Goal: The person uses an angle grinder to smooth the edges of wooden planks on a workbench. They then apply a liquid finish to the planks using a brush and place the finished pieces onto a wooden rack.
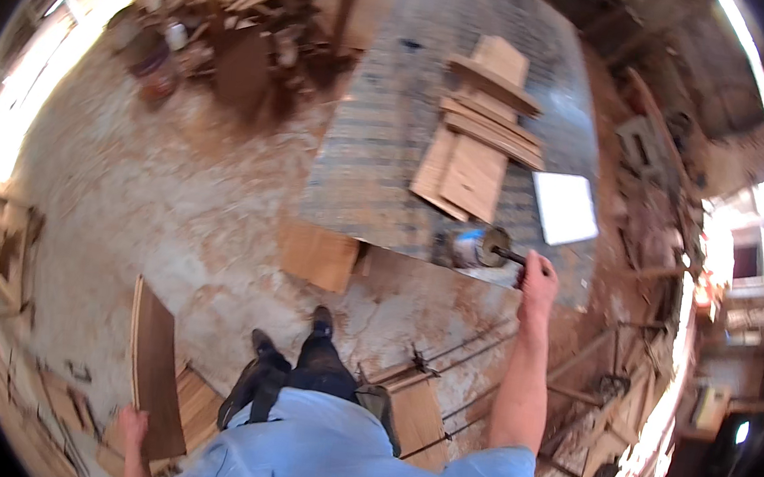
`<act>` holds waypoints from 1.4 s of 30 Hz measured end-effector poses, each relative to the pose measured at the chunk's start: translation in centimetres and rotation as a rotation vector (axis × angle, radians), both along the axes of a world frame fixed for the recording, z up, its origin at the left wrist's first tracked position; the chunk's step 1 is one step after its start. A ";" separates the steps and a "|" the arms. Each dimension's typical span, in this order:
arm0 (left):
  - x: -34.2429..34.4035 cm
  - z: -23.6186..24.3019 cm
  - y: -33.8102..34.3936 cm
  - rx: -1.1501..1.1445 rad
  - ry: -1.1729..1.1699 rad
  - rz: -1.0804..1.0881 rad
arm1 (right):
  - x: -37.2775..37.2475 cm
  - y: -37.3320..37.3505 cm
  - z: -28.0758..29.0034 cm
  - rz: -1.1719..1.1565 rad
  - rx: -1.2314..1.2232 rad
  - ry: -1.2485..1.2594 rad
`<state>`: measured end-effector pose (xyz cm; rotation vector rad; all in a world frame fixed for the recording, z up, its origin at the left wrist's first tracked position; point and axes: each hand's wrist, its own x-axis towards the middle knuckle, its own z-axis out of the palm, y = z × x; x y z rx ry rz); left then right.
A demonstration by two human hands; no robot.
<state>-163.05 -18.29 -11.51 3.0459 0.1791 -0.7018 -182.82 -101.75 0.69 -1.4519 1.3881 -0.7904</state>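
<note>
My left hand (133, 426) grips the edge of a brown wooden board (157, 373), which it holds upright beside my left leg. Out at the near right corner of the worktable, my right hand (539, 279) closes on a dark handle (513, 256), probably a brush's. The handle's other end reaches into the mouth of a tin can (473, 248) with a blue-and-white label, so its tip is hidden. Farther back on the table lie several wooden boards (479, 170), some stacked crosswise. A white flat sheet (565, 208) lies to their right.
The grey-streaked worktable (352, 171) stands ahead, with a pale wooden piece (320, 257) at its near left corner. Bar clamps (425, 362) and boards lie near my feet. Scrap wood (243, 60) is heaped at the far left; a concrete block (641, 146) sits right of the table.
</note>
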 end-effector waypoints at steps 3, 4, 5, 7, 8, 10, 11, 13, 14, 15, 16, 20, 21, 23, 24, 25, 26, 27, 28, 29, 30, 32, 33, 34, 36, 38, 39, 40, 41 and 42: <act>-2.4 0.8 -0.1 0.081 0.043 0.120 | -0.4 -2.2 -2.6 0.044 0.127 -0.050; -2.9 0.8 -0.1 0.079 0.059 0.170 | -0.9 -2.9 -3.1 0.074 0.173 -0.060; -3.5 0.8 -0.2 0.058 0.066 0.222 | -1.3 -3.6 -3.4 0.114 0.208 -0.070; -4.8 0.6 -0.2 -0.127 0.101 0.523 | -2.2 -4.4 -2.7 0.105 0.200 0.018; -5.4 0.3 -0.3 -0.078 0.078 0.457 | -1.8 -4.9 -2.4 0.135 0.191 0.040; -6.4 0.0 -0.4 0.130 0.144 0.483 | -0.7 -4.6 -0.5 0.163 0.095 0.111; -6.8 -0.1 -0.5 0.142 0.202 0.408 | 0.1 -4.1 0.6 0.157 0.048 0.158; -5.9 -0.5 -0.3 0.191 0.287 0.375 | 2.7 -2.4 2.5 0.118 -0.092 0.242; -5.4 -0.8 -0.1 0.177 0.310 0.391 | 4.2 -1.4 3.8 0.085 -0.163 0.267; -4.2 -1.1 0.3 0.171 0.325 0.377 | 6.0 -0.2 4.7 0.058 -0.234 0.273; -3.4 -1.3 0.8 0.107 0.333 0.452 | 7.6 1.0 5.5 0.026 -0.292 0.268; 0.4 -3.2 3.2 -0.014 0.348 0.550 | 15.3 6.4 6.2 0.006 -0.427 0.189; 1.6 -3.7 4.3 -0.028 0.366 0.543 | 17.8 8.2 6.2 0.048 -0.415 0.152; 3.4 -4.2 6.0 -0.041 0.385 0.529 | 22.4 10.6 5.6 0.198 -0.035 0.014; 4.3 -4.2 7.1 -0.050 0.396 0.511 | 25.3 12.2 4.9 0.260 -0.129 -0.041; 5.3 -4.0 8.6 -0.072 0.380 0.524 | 28.7 14.3 3.4 0.321 -0.217 -0.104; 6.0 -3.8 9.6 -0.098 0.368 0.533 | 32.0 16.4 2.0 0.286 -0.250 -0.006; 6.8 -3.8 10.3 -0.126 0.350 0.536 | 35.0 18.4 0.9 0.249 -0.286 0.097; 7.6 -3.4 11.1 -0.132 0.331 0.552 | 37.8 20.4 0.3 0.402 -0.114 0.054; 8.3 -3.0 11.8 -0.138 0.305 0.560 | 40.4 22.4 -0.2 0.549 0.059 0.015; 9.2 -2.7 12.4 -0.143 0.303 0.574 | 42.6 24.6 -0.9 0.602 0.049 0.074; 11.2 -2.2 13.5 -0.101 0.261 0.633 | 47.2 29.3 -2.4 0.726 0.040 0.146; 12.1 -1.9 13.9 -0.076 0.258 0.658 | 48.6 31.3 -2.7 0.791 0.041 0.169; 13.1 -1.8 14.6 -0.098 0.235 0.668 | 50.0 33.0 -2.7 0.854 -0.037 0.199; 15.0 -1.3 16.5 -0.117 0.177 0.682 | 53.0 36.6 -3.5 0.979 -0.184 0.255; 17.4 -1.2 18.6 -0.131 0.088 0.746 | 56.4 38.9 -4.5 1.034 -0.061 0.304; 18.7 -1.3 19.5 -0.131 0.051 0.779 | 58.0 39.9 -5.6 1.061 0.004 0.331; 20.1 -1.3 20.4 -0.123 0.035 0.788 | 60.0 40.6 -6.9 1.008 0.102 0.388; 21.8 -1.2 21.5 -0.114 0.024 0.800 | 62.2 41.0 -7.9 1.025 0.093 0.399; 23.4 -0.9 22.5 -0.103 0.013 0.814 | 64.5 41.3 -9.1 1.044 0.085 0.411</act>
